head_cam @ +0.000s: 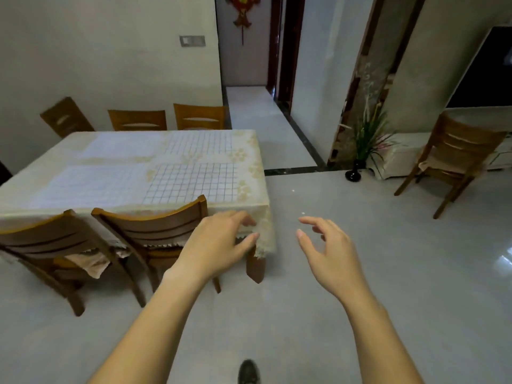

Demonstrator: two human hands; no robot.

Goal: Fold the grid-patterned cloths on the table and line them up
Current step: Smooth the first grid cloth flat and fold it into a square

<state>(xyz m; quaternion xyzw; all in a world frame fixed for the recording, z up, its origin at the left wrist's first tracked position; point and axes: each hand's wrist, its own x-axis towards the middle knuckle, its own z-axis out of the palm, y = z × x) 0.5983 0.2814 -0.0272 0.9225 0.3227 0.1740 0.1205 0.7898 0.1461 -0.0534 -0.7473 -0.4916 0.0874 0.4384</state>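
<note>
Several white grid-patterned cloths lie flat on the table (255,162), which wears a cream lace tablecloth. The near right cloth (191,184) has the darkest grid; a second cloth (198,144) lies behind it. Paler cloths sit at the near left (91,185) and far left (122,145). My left hand (219,245) hovers open in front of the table's near right corner, fingers spread, holding nothing. Out over the floor to the right of the table, my right hand (329,250) is also open and empty. Both hands are apart from the cloths.
Two wooden chairs (155,225) (41,239) are pushed in at the near side; three more (199,116) stand behind the table. Another chair (454,159) and a black vase with a plant (360,151) stand at right. My shoe (248,372) shows on grey floor tiles.
</note>
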